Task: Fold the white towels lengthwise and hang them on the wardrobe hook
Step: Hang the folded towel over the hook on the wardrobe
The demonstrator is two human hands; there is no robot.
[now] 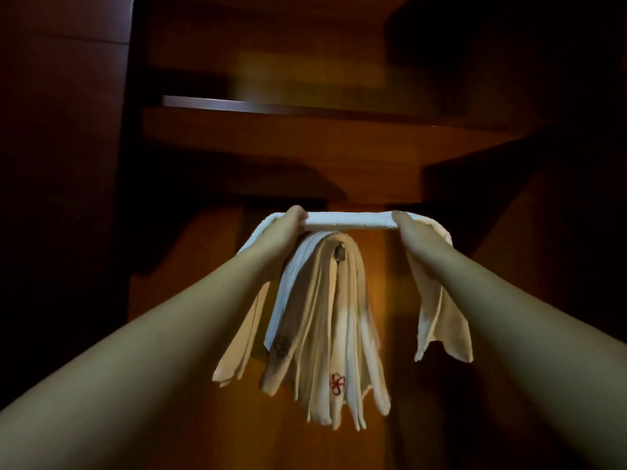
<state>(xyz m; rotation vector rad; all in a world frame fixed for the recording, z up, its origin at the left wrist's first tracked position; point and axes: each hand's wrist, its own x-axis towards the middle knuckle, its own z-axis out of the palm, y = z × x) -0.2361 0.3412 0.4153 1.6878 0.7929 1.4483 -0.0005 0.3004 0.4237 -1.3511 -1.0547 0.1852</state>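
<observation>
Above hung towels (325,320), hands-stretched folded towel (349,221)

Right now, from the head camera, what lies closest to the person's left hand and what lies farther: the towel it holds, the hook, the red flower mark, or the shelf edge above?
1. Held towel, gripped by the left hand.
2. Hook, just right and below.
3. Red flower mark, low on the hanging towels, and shelf edge, high above: too close to rank.

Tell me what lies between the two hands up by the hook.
In the head view, a taut folded towel spans between the left hand and right hand; just below hang the already hung towels.
</observation>
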